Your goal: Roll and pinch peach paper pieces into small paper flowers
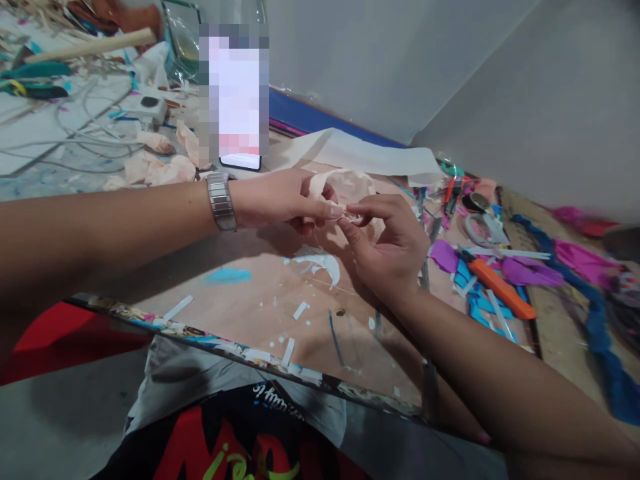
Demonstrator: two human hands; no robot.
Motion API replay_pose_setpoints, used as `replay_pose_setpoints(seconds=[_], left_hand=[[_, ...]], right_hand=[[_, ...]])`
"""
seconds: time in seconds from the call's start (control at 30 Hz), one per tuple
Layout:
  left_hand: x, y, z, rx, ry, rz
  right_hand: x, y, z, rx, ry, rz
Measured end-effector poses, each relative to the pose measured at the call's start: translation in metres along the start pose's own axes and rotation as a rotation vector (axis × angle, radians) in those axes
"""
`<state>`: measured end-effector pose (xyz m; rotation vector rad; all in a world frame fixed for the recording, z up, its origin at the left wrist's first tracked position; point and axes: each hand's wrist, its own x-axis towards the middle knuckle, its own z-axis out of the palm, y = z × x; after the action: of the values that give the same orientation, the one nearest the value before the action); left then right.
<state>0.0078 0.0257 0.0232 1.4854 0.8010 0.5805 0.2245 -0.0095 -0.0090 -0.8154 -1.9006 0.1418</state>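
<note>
Both hands meet over the middle of the board, pinching a piece of pale peach crepe-like material (350, 180). My left hand (285, 197), with a metal watch band (221, 201) at its wrist, comes in from the left and is closed on the piece with thumb and fingers. From the right, my right hand (390, 240) pinches the lower edge of the same piece, its thumb and forefinger touching the left thumb tip. The strip loops up behind the fingers. Part of it is hidden by the hands, and I cannot tell whether it is paper or cloth.
A lit phone (240, 163) stands upright behind my left wrist. White paper (350, 150) lies at the back. Crumpled peach pieces (160, 168), pliers (37, 80) and a hammer (90, 47) are at the left. On the right lie an orange cutter knife (503, 288) and purple scraps (533, 270).
</note>
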Motion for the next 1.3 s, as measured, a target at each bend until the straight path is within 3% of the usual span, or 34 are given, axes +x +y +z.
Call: replay_pose_setpoints(seconds=[0.13, 0.47, 0.8, 1.1, 1.3], left_hand=[[0.001, 0.000, -0.002, -0.032, 0.069, 0.022], [-0.001, 0.000, -0.003, 0.013, -0.080, 0.045], [0.000, 0.000, -0.001, 0.010, 0.016, 0.069], [-0.001, 0.002, 0.000, -0.058, 0.021, 0.053], [-0.002, 0.002, 0.003, -0.177, 0.001, 0.129]], right_hand=[[0.000, -0.001, 0.000, 0.066, -0.017, -0.018], [-0.003, -0.002, 0.002, 0.119, -0.018, 0.042], [-0.009, 0.001, 0.006, 0.080, 0.030, 0.108], [-0.013, 0.008, 0.008, 0.221, 0.014, 0.165], [-0.013, 0.007, 0.007, 0.258, -0.030, 0.165]])
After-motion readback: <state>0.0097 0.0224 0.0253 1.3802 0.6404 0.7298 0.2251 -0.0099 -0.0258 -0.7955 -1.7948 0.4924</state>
